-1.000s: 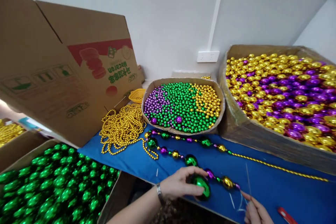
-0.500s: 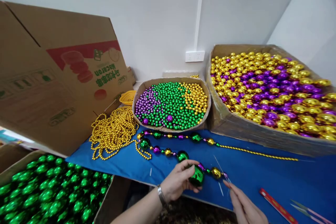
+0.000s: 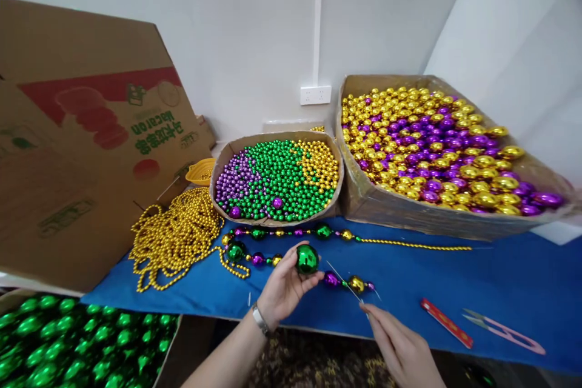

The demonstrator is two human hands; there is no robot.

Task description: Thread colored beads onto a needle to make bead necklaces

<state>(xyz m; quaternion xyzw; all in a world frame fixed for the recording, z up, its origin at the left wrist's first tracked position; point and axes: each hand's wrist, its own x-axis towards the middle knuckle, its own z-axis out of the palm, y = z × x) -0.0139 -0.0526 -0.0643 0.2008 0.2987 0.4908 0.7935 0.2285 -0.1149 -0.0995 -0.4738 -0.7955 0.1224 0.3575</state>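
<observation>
My left hand [image 3: 284, 288], wearing a silver bracelet [image 3: 260, 319], holds a large shiny green bead [image 3: 307, 259] between thumb and fingers above the blue cloth. My right hand [image 3: 400, 342] pinches a thin needle [image 3: 345, 283], its tip slanting up and left toward the green bead but apart from it. Between the hands, purple [image 3: 331, 279] and gold beads [image 3: 356, 284] lie on the cloth. A strand of green, purple and gold beads [image 3: 257, 259] runs left from behind my left hand and loops back to a gold twisted cord [image 3: 413, 245].
Behind are a box of small beads [image 3: 337, 205] and a larger box of gold and purple beads [image 3: 409, 215]. Gold bead chains [image 3: 177, 236] lie left by a tall carton [image 3: 104, 194]. Green beads [image 3: 86, 339] fill a box lower left. A red strip [image 3: 446, 322] and pink thread snips [image 3: 507, 332] lie right.
My left hand has raised the green bead and turned it palm up, away from the purple and gold beads. The needle in my right hand now slants toward it. The view has shifted right.
</observation>
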